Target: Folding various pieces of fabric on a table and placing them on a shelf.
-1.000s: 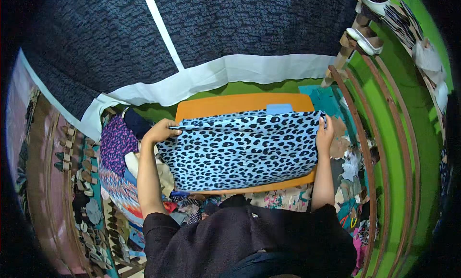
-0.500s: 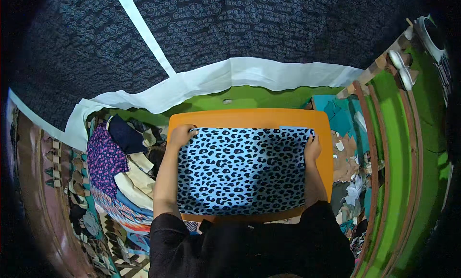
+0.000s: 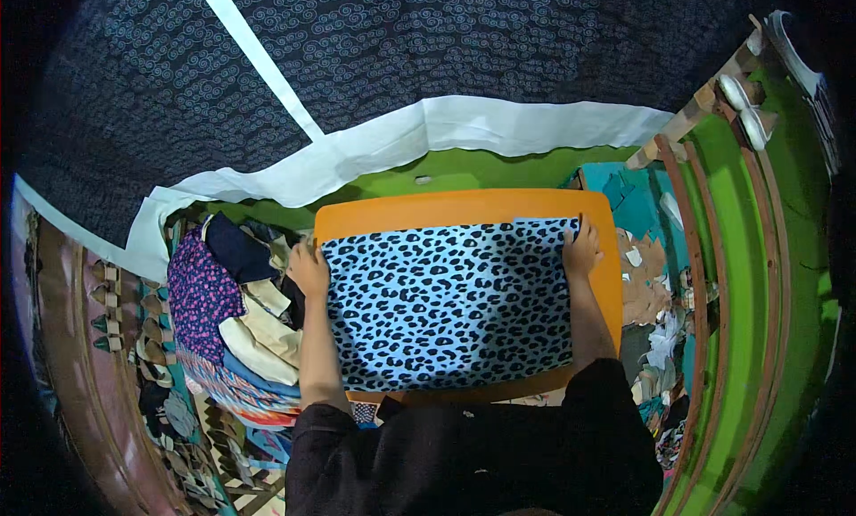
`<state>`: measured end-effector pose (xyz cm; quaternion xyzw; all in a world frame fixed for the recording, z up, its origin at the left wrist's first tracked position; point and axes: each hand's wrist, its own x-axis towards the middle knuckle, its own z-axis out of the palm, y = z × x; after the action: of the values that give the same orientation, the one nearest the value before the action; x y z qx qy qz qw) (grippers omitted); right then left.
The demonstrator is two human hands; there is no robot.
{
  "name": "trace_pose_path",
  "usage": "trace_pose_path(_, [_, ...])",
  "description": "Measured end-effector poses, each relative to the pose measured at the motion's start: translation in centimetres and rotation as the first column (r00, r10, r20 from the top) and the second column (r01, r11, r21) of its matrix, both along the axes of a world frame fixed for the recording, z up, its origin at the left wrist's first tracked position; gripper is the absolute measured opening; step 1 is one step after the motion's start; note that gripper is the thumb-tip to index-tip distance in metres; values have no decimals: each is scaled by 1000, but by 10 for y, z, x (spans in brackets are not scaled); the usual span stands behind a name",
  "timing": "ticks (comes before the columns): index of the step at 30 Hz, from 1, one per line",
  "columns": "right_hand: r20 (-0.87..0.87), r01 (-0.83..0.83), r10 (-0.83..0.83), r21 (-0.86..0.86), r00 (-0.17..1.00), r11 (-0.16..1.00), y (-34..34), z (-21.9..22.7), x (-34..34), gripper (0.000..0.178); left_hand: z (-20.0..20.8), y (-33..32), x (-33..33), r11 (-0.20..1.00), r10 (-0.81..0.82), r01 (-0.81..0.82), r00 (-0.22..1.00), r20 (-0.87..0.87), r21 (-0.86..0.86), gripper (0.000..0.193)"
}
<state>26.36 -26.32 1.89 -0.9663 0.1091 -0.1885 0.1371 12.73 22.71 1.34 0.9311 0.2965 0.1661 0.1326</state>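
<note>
A light blue cloth (image 3: pixel 446 306) with black leopard spots lies spread over an orange tabletop (image 3: pixel 464 204). My left hand (image 3: pixel 308 268) rests at the cloth's far left corner, by the table's left edge, fingers stretched forward. At the far right corner, my right hand (image 3: pixel 581 248) lies on the cloth's edge with its fingers spread. The cloth looks mostly flat, its far edge slanting slightly up to the right. A shadow falls across its right half.
Heaped fabrics, including a purple floral cloth (image 3: pixel 203 280) and a cream cloth (image 3: pixel 259 346), lie left of the table. To the right are brown scraps (image 3: pixel 644 280) and a wooden rack (image 3: pixel 700 338) holding white shoes (image 3: pixel 744 113). A dark patterned curtain (image 3: pixel 499 43) hangs beyond.
My left hand has moved left off the cloth's pinched corner to the table's edge. My right hand has loosened and spread its fingers. The cloth's far edge now tilts up to the right.
</note>
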Motion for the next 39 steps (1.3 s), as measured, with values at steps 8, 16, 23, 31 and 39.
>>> trace_pose_path(8, [102,-470,460,122,882,874,65,5,-93,45,10,-142,-85,842,-538,539,840,69,6,44])
trace_pose_path(16, [-280,-804,792,102,542,586,94,-30,-241,44,-29,-199,-148,845,-531,533,827,-184,-41,51])
trace_pose_path(23, [-384,-845,780,-2,494,534,33,-26,-224,51,-43,-232,-167,898,-437,439,881,-180,-31,51])
trace_pose_path(31, [-536,-190,172,21,827,982,-1,4,-228,72,-56,-288,-191,949,-313,303,931,-187,-82,55])
trace_pose_path(39, [-245,238,-162,321,956,917,-14,-46,-309,71,-13,-319,-186,832,-412,258,880,-235,-491,84])
